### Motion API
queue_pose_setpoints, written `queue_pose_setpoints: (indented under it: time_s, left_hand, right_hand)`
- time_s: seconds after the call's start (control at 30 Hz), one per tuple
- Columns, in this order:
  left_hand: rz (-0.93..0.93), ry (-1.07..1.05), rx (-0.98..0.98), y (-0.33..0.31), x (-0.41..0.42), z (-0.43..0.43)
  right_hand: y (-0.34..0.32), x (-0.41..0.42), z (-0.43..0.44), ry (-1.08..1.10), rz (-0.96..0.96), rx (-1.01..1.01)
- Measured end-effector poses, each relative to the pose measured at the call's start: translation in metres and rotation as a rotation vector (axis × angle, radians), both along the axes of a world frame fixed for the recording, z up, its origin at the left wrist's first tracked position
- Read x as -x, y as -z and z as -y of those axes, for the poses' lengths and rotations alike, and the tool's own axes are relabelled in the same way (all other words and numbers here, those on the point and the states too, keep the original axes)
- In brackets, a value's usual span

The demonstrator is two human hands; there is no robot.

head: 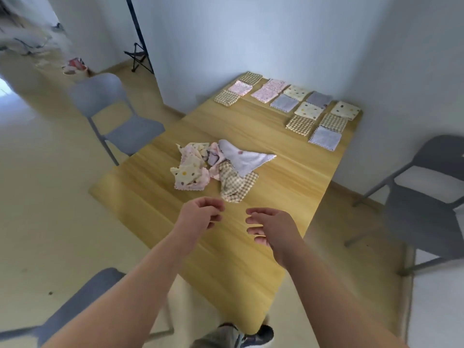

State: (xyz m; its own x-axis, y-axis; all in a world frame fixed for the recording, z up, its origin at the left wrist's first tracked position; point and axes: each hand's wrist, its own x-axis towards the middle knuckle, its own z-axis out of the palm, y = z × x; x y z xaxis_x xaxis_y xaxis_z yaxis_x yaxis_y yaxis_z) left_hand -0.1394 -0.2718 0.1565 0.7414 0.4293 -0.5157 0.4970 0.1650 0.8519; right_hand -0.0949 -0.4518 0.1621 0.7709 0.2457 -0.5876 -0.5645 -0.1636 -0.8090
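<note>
Right, pick-up step: both hands hang over the table (226, 259), neither touching anything. The left hand (200, 214) has loosely curled fingers, nothing in them; the right hand (271, 228) is relaxed and spread, also empty. The pile of crumpled cloths (200, 167) sits mid-table just beyond the fingertips, with folded cloths (301, 106) in rows at the far end. The checked cloth (236, 184) is nearest — likely the next grab. It calls for pinching one edge only, so the pile doesn't drag along.
</note>
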Motion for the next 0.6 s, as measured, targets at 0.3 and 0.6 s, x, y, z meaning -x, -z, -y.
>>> queue_pose_setpoints:
  time_s: [0.3,0.6]
  left_hand:
    - [0.09,0.087,-0.058,-0.036,0.016,-0.095]
    - [-0.011,0.184,0.013,0.033,-0.079,-0.214]
  right_hand:
    - [-0.032,0.028,-0.1,0.033,0.042,-0.05]
    - [0.022,-0.049,-0.213,0.177,0.01,0.044]
